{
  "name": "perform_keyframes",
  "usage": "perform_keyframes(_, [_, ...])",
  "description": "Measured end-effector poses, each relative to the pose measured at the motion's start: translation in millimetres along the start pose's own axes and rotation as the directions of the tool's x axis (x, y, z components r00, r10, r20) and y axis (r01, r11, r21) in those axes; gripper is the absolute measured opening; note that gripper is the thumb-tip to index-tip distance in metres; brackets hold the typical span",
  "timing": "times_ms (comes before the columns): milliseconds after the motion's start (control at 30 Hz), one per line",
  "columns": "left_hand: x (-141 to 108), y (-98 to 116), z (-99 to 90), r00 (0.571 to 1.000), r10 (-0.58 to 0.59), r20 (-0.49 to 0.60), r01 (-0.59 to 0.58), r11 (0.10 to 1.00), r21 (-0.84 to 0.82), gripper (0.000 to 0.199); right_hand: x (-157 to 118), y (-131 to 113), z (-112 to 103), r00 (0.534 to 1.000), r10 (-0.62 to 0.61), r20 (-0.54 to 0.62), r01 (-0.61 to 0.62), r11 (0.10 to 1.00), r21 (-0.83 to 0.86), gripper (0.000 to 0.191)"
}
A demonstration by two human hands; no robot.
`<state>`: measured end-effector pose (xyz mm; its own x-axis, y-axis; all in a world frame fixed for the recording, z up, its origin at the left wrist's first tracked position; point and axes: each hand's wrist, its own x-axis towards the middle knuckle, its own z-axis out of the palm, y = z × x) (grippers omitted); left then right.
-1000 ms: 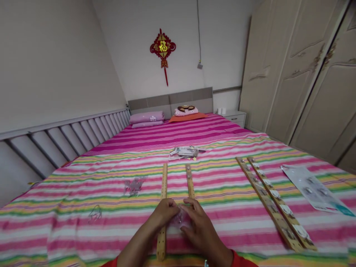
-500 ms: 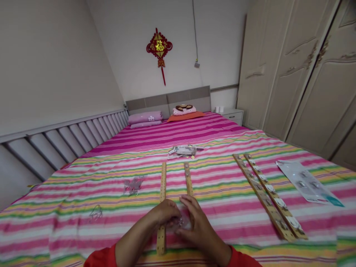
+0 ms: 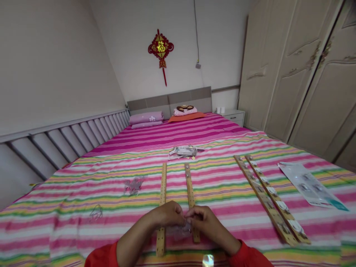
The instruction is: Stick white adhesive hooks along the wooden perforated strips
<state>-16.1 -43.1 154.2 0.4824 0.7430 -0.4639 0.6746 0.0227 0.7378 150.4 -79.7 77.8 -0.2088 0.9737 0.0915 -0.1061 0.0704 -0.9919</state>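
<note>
My left hand point(image 3: 171, 214) is closed on a small clear plastic bag point(image 3: 180, 230) that hangs below its fingers. Close against it, my right hand point(image 3: 202, 218) pinches at the bag's upper part; the fingertips of both hands nearly meet. Beneath my left wrist lies a wooden strip with a row of holes point(image 3: 162, 185). A second wooden strip point(image 3: 189, 187), with a few metal pieces at its far end, runs under my right fingers. What exactly sits between the fingertips is too small to tell.
Two wooden strips point(image 3: 261, 193) point(image 3: 281, 204) with metal and white pieces lie at the right, beside a clear blister pack point(image 3: 308, 183). Small bags point(image 3: 134, 185) point(image 3: 183, 151) and thin wire-like loops point(image 3: 96, 213) rest on the striped bedspread point(image 3: 69, 193).
My right hand's fingers have closed from a spread pose and moved against my left hand. The near end of the right-hand middle strip now shows below them.
</note>
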Motion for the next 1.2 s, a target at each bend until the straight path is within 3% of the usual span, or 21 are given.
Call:
perform_keyframes(100, [-0.1,5.6,-2.6,1.0,-0.009,0.008,0.009,0.998,0.054,0.011,-0.9,0.4,-1.3,0.997,0.071,0.03,-0.073,0.995,0.061,0.023])
perform_keyframes(233, [4.9,8.2,-3.1,0.999,0.029,0.034,-0.032,0.995,0.091,0.01,-2.0,-0.5,-3.4,0.996,0.071,0.062,-0.077,0.992,0.102,0.025])
perform_keyframes(333, [10.1,11.5,-3.1,0.991,0.099,-0.087,-0.096,0.995,0.028,0.01,-1.3,1.1,-3.0,0.995,0.088,-0.035,-0.081,0.982,0.17,0.026])
perform_keyframes(400, [12.9,12.6,-2.8,0.938,0.172,-0.3,-0.206,0.975,-0.085,0.018,0.6,3.8,-3.3,0.983,0.144,-0.117,-0.111,0.96,0.256,0.028])
perform_keyframes(467, [15.8,9.1,0.7,0.827,0.183,-0.531,-0.337,0.918,-0.21,0.024,3.1,6.9,-4.5,0.961,0.195,-0.194,-0.118,0.929,0.351,0.03])
perform_keyframes(533, [20.2,-0.7,10.7,0.743,0.09,-0.663,-0.415,0.839,-0.352,0.03,5.6,9.4,-5.2,0.938,0.218,-0.271,-0.091,0.905,0.415,0.033])
perform_keyframes(567, [23.2,-7.3,18.5,0.731,0.028,-0.682,-0.429,0.796,-0.427,0.032,6.6,10.3,-4.9,0.926,0.222,-0.304,-0.074,0.899,0.431,0.034])
perform_keyframes(633, [30.5,-20.5,38.2,0.75,-0.084,-0.656,-0.421,0.705,-0.571,0.036,7.6,11.5,-2.5,0.908,0.22,-0.356,-0.042,0.895,0.445,0.035])
perform_keyframes(700, [37.7,-29.5,58.3,0.789,-0.125,-0.602,-0.405,0.631,-0.662,0.039,7.2,12.3,1.4,0.898,0.207,-0.389,-0.013,0.894,0.448,0.035])
perform_keyframes(800, [43.8,-32.1,75.6,0.782,-0.133,-0.609,-0.439,0.577,-0.689,0.037,4.4,13.5,5.4,0.897,0.189,-0.399,0.006,0.898,0.439,0.035])
perform_keyframes(933, [43.4,-26.5,70.2,0.766,-0.1,-0.635,-0.447,0.627,-0.638,0.032,4.8,16.0,-0.7,0.907,0.154,-0.392,0.0,0.931,0.365,0.036])
perform_keyframes(1100, [52.3,-20.1,55.9,0.833,-0.129,-0.537,-0.358,0.615,-0.702,0.036,23.7,17.3,-16.3,0.907,0.085,-0.413,0.029,0.965,0.261,0.042])
perform_keyframes(1200, [66.4,-17.1,50.3,0.84,-0.156,-0.52,-0.334,0.606,-0.722,0.036,40.3,17.9,-23.3,0.912,0.058,-0.407,0.022,0.982,0.19,0.043])
